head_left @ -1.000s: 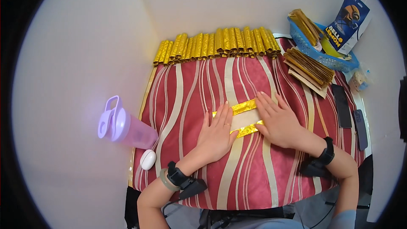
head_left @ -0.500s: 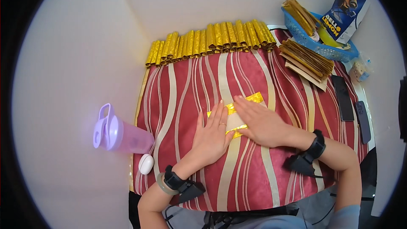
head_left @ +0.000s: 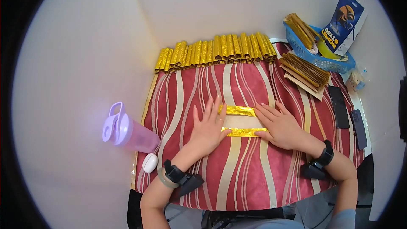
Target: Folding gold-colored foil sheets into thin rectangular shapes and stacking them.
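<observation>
A sheet of gold foil paper (head_left: 242,122) lies on the striped tablecloth, its pale side facing up. Two of its edges, the far and the near, are folded inward as shiny gold bands. At its left end rests my left hand (head_left: 207,130), fingers spread, thumb on the near band. My right hand (head_left: 283,128) lies flat over the right end, its fingers stretched out and its thumb at the near fold. Neither hand grasps anything.
Rolled gold paper tubes (head_left: 212,54) line the back edge. Back right are a stack of folded gold paper (head_left: 306,73) and a blue basket (head_left: 302,42). Two phones (head_left: 339,107) lie at the right. A purple bottle (head_left: 135,132) and white oval case (head_left: 150,163) are left.
My right hand has slid right and turned off the sheet's middle, baring the pale centre and both gold bands. The sheet now lies straighter. My left hand stays at its left end.
</observation>
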The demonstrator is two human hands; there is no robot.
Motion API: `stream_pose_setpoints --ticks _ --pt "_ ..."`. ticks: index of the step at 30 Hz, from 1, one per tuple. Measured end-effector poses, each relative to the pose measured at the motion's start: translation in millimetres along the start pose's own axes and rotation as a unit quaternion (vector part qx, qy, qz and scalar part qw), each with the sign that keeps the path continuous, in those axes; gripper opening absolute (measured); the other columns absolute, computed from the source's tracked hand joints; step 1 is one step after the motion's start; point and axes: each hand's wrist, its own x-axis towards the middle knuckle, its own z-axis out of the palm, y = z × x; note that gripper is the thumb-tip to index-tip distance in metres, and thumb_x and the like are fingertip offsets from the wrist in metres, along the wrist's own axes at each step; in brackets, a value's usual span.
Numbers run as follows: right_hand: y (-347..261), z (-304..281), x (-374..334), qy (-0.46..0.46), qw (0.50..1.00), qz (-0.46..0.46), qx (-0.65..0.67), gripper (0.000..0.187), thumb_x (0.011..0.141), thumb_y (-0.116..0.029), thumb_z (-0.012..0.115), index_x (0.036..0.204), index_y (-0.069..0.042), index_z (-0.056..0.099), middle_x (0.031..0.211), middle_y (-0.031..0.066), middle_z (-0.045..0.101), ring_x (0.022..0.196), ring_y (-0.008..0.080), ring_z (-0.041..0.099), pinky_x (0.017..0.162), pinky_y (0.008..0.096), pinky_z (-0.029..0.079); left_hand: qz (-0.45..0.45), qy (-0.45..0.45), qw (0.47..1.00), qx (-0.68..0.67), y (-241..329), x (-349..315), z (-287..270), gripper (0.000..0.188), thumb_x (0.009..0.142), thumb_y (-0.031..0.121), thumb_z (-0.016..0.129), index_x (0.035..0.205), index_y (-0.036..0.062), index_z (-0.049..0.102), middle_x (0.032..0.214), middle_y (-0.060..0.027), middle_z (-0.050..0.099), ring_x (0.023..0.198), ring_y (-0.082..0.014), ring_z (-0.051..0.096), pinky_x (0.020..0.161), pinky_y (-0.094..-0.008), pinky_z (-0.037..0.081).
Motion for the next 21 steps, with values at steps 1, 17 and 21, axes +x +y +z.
stream_pose_setpoints --ticks 1,17,21 --pt "-3 -3 -3 0.013 1.000 0.008 -0.011 0.069 0.095 -0.051 0.046 0.136 0.004 0.046 0.145 0.0182 0.042 0.137 0.0269 0.036 0.114 0.0446 0.022 0.013 0.106 0.994 0.038 -3 1 1 0.068 0.088 0.034 0.063 0.143 0.0033 0.037 0.150 -0.0202 0.029 0.141 -0.0352 0.022 0.111 -0.0551 0.019" --pt "22 -17 19 0.049 0.975 -0.029 0.213 0.020 0.087 -0.013 0.060 0.105 -0.003 0.063 0.093 0.0108 0.062 0.084 0.0313 0.062 0.074 0.0409 0.051 -0.048 0.142 0.984 -0.097 20 2 -3 0.043 0.080 0.033 0.073 0.104 -0.0006 0.061 0.102 -0.0102 0.055 0.096 -0.0280 0.055 0.082 -0.0383 0.045" --pt "26 0 28 0.119 0.972 -0.078 0.188 0.020 0.086 -0.010 0.062 0.105 -0.004 0.063 0.095 0.0114 0.060 0.087 0.0316 0.061 0.077 0.0407 0.050 -0.031 0.112 0.981 -0.154 5 13 9 0.052 0.082 0.032 0.071 0.120 0.0002 0.055 0.122 -0.0138 0.051 0.114 -0.0306 0.050 0.098 -0.0426 0.038"
